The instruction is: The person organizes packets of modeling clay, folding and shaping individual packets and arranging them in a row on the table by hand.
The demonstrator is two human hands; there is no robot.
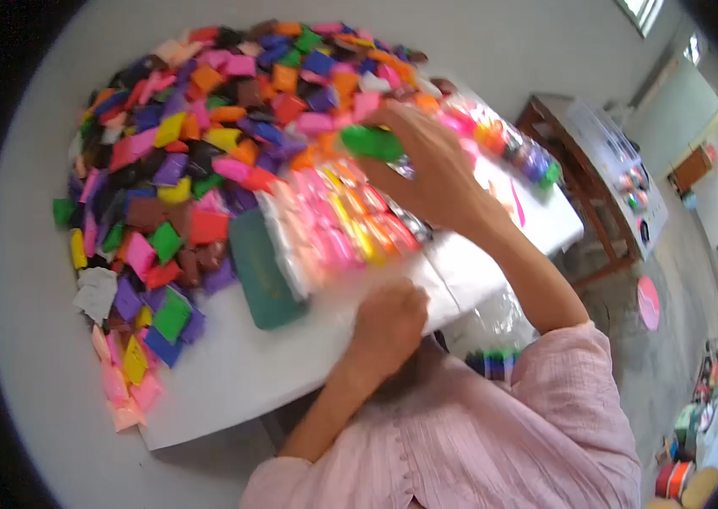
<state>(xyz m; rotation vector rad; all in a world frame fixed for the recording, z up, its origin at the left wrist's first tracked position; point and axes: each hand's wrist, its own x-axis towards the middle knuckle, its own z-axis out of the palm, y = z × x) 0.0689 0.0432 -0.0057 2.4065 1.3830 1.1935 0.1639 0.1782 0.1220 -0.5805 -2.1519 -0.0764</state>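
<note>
My right hand (439,174) is raised over the table, its fingers closed on a small green packet (371,142) that is blurred by motion. Below it lies a clear pack of colored pieces (338,216), with peach, pink, yellow, orange and red rows. My left hand (388,327) is curled into a fist near the table's front edge, just below the pack; whatever is inside its fingers is hidden. A dark green flat case (265,271) rests left of the pack. A large heap of small colored packets (198,153) spreads across the left and far side.
At the right end of the white table (215,373), a clear pack of colored pieces (516,148) lies beside a pink strip (517,204). Clear plastic (494,322) hangs at the near edge. Another table (596,153) and a pink stool (648,303) stand to the right.
</note>
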